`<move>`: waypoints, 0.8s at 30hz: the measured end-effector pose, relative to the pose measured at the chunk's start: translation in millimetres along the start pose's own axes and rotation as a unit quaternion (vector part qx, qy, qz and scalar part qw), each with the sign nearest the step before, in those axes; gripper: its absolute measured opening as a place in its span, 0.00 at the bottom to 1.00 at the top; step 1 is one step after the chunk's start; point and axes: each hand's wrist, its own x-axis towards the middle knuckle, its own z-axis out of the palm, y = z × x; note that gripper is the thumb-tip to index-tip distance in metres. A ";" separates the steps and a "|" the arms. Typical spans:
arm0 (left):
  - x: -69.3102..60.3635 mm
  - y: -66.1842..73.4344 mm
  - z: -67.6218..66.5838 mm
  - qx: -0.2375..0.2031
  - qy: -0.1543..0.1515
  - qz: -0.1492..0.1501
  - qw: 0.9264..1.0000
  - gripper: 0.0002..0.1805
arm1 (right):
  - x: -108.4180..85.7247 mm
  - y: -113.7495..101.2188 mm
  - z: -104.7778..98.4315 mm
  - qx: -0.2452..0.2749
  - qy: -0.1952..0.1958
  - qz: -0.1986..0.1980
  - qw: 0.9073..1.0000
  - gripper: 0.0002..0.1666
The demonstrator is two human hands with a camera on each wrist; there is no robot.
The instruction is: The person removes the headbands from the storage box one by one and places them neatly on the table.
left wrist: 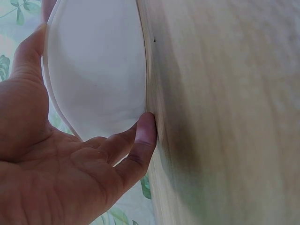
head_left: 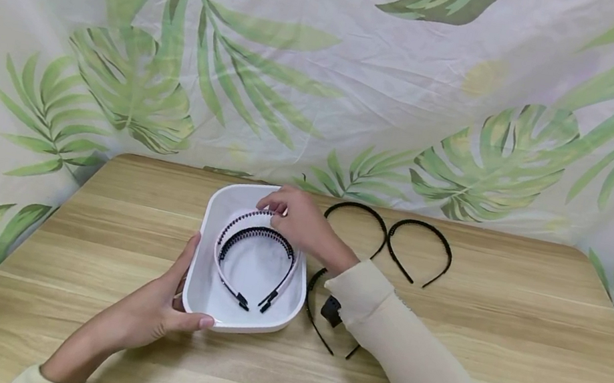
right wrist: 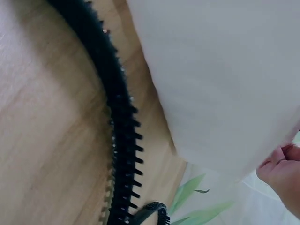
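A white rectangular tub [head_left: 254, 271] with rounded corners stands left of the table's middle. My left hand [head_left: 159, 309] holds its near left corner, thumb at the front rim and fingers along the side wall. Inside lie a pale pink headband [head_left: 217, 251] with dark teeth and a black toothed headband [head_left: 263, 232]. My right hand [head_left: 304, 221] reaches over the far right rim and pinches the top of the pink headband; its fingertips are partly hidden. In the right wrist view, only part of that hand [right wrist: 283, 176] shows past the tub wall [right wrist: 220, 79].
On the wooden table [head_left: 503, 333], right of the tub, lie a black headband [head_left: 356, 205], another black headband [head_left: 450, 256] and a nearer headband [head_left: 315, 322] partly under the right sleeve [head_left: 408, 351]. A leaf-patterned cloth [head_left: 277, 78] hangs behind the table.
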 end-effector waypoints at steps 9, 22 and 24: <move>0.3 0.6 0.3 0.014 0.010 0.002 1.000 0.75 | -10.9 -4.0 -13.3 0.008 0.022 -0.008 1.000 0.22; 0.2 -0.6 -0.1 0.008 0.005 0.001 1.000 0.75 | -32.9 -3.7 -34.2 0.021 0.063 0.011 0.998 0.22; -0.2 -0.9 0.0 0.008 0.006 0.000 1.000 0.75 | -37.6 -1.8 -37.6 0.023 0.069 0.014 0.997 0.22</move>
